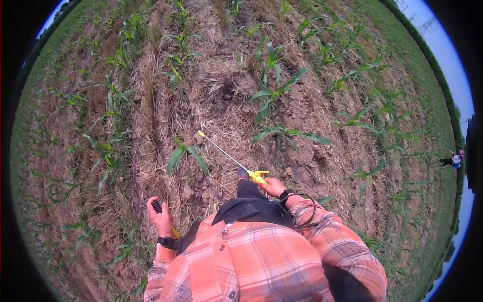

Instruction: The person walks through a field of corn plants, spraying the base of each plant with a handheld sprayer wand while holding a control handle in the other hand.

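Observation:
My right hand [274, 187] is closed around the yellow handle of a spray wand [257, 176]. Its thin metal tube slants forward and left, ending in a yellow nozzle [201, 134] above the straw-covered soil. A young corn plant [187, 155] grows just left of the nozzle. Low at my left side, my left hand [160, 220] wraps around a black ribbed grip [156, 207]. A short yellow piece [175, 232] shows behind that wrist; whether it joins the grip is hidden. A black hose [314, 204] loops beside my right wrist.
Rows of young corn [274, 93] run ahead and to both sides, with dry straw [151, 173] and cracked soil between them. My shoe [243, 173] shows beneath the wand handle. Far right, a person [456, 159] stands near the field's edge.

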A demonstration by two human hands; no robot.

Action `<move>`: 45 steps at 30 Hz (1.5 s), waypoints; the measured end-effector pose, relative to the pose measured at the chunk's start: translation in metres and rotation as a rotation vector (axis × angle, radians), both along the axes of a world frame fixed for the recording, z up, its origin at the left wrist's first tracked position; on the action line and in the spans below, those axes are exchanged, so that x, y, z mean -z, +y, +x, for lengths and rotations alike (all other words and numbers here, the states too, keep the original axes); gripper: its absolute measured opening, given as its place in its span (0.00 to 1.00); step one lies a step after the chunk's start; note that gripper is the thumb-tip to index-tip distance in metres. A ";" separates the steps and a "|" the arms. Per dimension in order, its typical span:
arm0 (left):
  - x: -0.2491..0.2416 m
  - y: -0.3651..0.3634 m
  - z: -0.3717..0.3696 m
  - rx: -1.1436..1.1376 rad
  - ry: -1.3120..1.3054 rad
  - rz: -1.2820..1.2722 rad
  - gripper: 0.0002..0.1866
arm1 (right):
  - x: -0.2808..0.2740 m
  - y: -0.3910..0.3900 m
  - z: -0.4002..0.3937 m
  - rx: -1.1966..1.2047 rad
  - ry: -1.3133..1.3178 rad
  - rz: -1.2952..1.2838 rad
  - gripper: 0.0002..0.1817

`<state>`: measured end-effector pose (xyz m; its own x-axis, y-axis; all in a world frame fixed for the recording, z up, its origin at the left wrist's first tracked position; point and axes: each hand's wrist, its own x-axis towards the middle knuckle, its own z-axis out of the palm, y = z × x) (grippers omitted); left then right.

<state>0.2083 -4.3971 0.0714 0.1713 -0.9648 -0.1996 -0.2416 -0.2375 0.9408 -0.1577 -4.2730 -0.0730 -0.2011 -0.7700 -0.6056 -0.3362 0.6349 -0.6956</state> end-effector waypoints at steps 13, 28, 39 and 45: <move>0.001 -0.115 -0.106 0.130 -0.069 -0.063 0.12 | 0.019 0.045 -0.184 0.542 0.367 0.099 0.12; 0.007 -0.204 -0.144 0.131 -0.059 0.045 0.13 | -0.036 -0.043 -0.286 0.511 0.860 0.175 0.13; 0.016 -0.308 -0.134 0.078 0.055 0.021 0.13 | -0.059 -0.228 -0.174 0.214 0.636 0.160 0.14; 0.020 -0.341 -0.125 0.056 0.080 0.044 0.13 | -0.061 -0.303 -0.152 -0.019 0.471 -0.035 0.15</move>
